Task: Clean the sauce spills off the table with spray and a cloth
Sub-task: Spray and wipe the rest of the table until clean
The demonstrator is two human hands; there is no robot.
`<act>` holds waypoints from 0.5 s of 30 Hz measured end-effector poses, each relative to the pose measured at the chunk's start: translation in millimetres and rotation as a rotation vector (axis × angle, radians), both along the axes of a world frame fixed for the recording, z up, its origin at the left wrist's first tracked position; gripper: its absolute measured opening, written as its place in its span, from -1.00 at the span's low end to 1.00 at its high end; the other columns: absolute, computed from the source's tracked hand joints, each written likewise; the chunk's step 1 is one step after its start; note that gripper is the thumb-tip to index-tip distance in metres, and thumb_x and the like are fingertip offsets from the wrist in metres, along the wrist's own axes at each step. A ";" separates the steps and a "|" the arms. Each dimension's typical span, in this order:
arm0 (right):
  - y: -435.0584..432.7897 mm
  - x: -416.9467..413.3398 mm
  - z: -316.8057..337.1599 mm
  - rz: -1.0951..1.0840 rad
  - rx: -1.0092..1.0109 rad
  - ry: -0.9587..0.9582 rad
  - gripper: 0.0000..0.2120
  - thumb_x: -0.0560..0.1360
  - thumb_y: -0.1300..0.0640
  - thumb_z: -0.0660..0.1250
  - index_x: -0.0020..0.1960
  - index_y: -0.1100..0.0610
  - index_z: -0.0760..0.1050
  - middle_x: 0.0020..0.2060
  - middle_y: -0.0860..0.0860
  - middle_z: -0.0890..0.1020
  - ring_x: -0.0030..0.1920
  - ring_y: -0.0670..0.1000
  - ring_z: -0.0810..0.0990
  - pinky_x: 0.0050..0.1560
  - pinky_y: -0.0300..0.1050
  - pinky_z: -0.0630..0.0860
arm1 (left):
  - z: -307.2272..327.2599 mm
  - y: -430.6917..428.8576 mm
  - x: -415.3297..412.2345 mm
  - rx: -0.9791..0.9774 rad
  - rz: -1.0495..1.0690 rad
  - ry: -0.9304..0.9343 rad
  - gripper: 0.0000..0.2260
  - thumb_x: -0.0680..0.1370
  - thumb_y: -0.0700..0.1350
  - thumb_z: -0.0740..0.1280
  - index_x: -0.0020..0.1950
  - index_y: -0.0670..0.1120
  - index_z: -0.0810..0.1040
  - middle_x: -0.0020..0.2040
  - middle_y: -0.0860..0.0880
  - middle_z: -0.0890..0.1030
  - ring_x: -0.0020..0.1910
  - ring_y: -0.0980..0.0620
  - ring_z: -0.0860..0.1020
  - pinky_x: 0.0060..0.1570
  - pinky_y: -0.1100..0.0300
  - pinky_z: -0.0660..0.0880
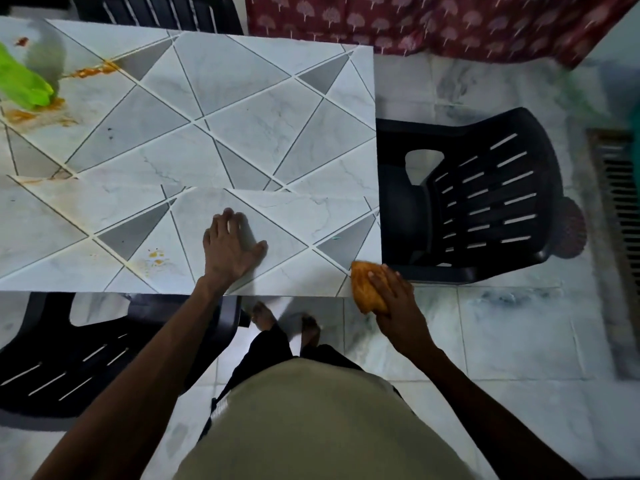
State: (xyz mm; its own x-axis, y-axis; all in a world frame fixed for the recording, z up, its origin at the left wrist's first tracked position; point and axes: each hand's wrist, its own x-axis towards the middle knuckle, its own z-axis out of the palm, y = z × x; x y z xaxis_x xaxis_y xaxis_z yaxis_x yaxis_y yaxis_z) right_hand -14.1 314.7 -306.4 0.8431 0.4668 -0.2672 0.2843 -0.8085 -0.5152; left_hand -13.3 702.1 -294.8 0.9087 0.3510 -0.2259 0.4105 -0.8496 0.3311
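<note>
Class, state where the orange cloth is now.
In the head view, the orange cloth is held by the right hand at the near right corner of the table, beside the black chair.

Nothing to read in this shot: no lettering, label, brand or number shows on the patterned tabletop (242,98), and the green object (20,81) at its far left edge is too blurred to make out any print.

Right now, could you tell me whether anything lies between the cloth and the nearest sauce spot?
Yes: the left hand rests flat on the table, between the cloth and that sauce spot.
</note>
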 end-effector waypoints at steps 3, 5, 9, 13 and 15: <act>31.4 20.6 -7.0 -0.015 -0.037 -0.038 -0.12 0.47 0.12 0.43 0.62 -0.16 0.01 0.63 0.05 0.07 0.59 0.31 0.03 0.39 0.45 0.28 | -0.2 7.2 -2.6 -0.007 -0.033 0.015 -0.18 0.38 0.35 0.17 0.46 -0.17 0.32 0.50 -0.20 0.30 0.47 -0.25 0.28 0.37 -0.19 0.32; 59.1 46.8 -12.4 -0.033 -0.121 -0.104 -0.21 0.52 -0.04 0.37 0.64 -0.07 0.06 0.64 0.07 0.05 0.60 0.31 -0.03 0.45 0.48 0.15 | 2.3 16.4 -5.8 -0.027 -0.066 -0.005 -0.25 0.41 0.30 0.18 0.45 -0.16 0.36 0.48 -0.20 0.33 0.43 -0.24 0.35 0.32 -0.16 0.39; 129.6 83.0 -7.8 0.011 -0.226 -0.158 -0.24 0.58 -0.11 0.29 0.65 -0.10 -0.05 0.65 0.00 -0.08 0.62 0.22 -0.16 0.55 0.36 0.03 | 11.4 28.1 -13.4 0.014 -0.153 -0.104 -0.49 0.44 0.07 0.22 0.27 -0.20 0.53 0.31 -0.25 0.53 0.18 -0.25 0.58 0.06 -0.16 0.58; 192.8 39.8 -4.0 0.239 -0.140 -0.215 -0.20 0.46 -0.02 0.40 0.62 -0.10 0.13 0.64 -0.01 0.07 0.62 0.21 0.00 0.53 0.29 0.13 | 17.9 42.4 -32.1 0.072 -0.213 -0.076 -0.49 0.43 0.03 0.16 0.30 -0.17 0.52 0.30 -0.25 0.53 0.21 -0.27 0.56 0.10 -0.16 0.56; 201.0 4.8 -9.2 0.396 -0.066 -0.204 -0.20 0.43 0.00 0.42 0.60 -0.11 0.18 0.63 -0.03 0.12 0.62 0.18 0.03 0.53 0.28 0.14 | 16.1 53.0 -43.4 0.068 -0.187 -0.040 -0.44 0.44 0.05 0.12 0.37 -0.15 0.49 0.37 -0.23 0.49 0.29 -0.27 0.50 0.16 -0.17 0.51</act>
